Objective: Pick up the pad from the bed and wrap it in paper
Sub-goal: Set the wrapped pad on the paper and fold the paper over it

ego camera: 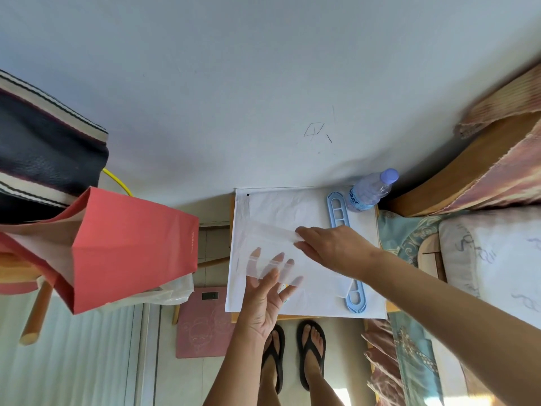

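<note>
now paper [272, 230] between both hands' fingers [301, 240]

A pale blue-grey wall [234, 83] fills the view from nine to three o'clock, with faint pencil marks [316, 131] near one o'clock. A small wooden table [232, 317] stands against it at centre. At three o'clock lies a bed [497, 259] with a wooden headboard [468, 177] — patterned cloth draped over it. Light tiled floor [164, 376] spreads at six o'clock, sunlit at the bottom edge.
</note>
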Demonstrator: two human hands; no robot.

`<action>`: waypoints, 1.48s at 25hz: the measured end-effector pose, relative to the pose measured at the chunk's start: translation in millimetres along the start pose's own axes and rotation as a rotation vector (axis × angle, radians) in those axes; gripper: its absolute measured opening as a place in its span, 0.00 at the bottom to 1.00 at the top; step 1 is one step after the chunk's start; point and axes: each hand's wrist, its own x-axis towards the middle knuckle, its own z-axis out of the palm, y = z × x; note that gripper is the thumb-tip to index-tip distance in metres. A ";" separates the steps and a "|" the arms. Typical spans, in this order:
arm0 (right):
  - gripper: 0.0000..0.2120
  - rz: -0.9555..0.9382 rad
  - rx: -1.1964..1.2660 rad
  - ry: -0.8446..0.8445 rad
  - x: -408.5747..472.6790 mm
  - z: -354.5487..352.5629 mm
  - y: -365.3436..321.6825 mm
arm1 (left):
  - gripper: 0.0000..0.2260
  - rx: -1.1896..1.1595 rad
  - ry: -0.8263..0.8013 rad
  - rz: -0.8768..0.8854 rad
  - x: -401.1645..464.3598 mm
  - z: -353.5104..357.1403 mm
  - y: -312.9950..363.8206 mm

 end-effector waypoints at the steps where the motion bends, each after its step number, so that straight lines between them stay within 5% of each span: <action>1: 0.13 -0.031 0.003 -0.025 0.8 1.1 -1.1 | 0.44 -0.023 0.003 -0.008 -0.2 -2.6 -1.4; 6: 0.15 0.086 0.053 -0.032 3.4 7.3 2.1 | 0.53 -0.050 0.225 -0.016 -0.9 -15.7 3.9; 8: 0.17 0.181 0.095 -0.104 6.3 10.3 8.2 | 0.47 0.016 0.355 0.027 -1.1 -25.4 8.5; 11: 0.16 0.274 0.158 -0.191 12.4 12.3 16.6 | 0.31 0.297 0.465 0.122 5.9 -32.6 14.3; 15: 0.13 0.387 0.258 -0.267 33.8 20.4 39.1 | 0.29 0.784 0.517 0.132 30.9 -31.5 18.4; 24: 0.12 0.343 0.280 -0.339 96.6 101.1 87.1 | 0.13 1.344 0.634 0.142 88.4 -58.3 11.2; 30: 0.13 0.434 0.212 -0.203 115.6 136.6 112.4 | 0.12 1.384 0.697 0.184 118.1 -66.9 -3.1; 37: 0.21 0.462 0.112 -0.242 114.1 146.3 116.4 | 0.12 1.420 0.731 0.180 128.6 -67.2 -6.4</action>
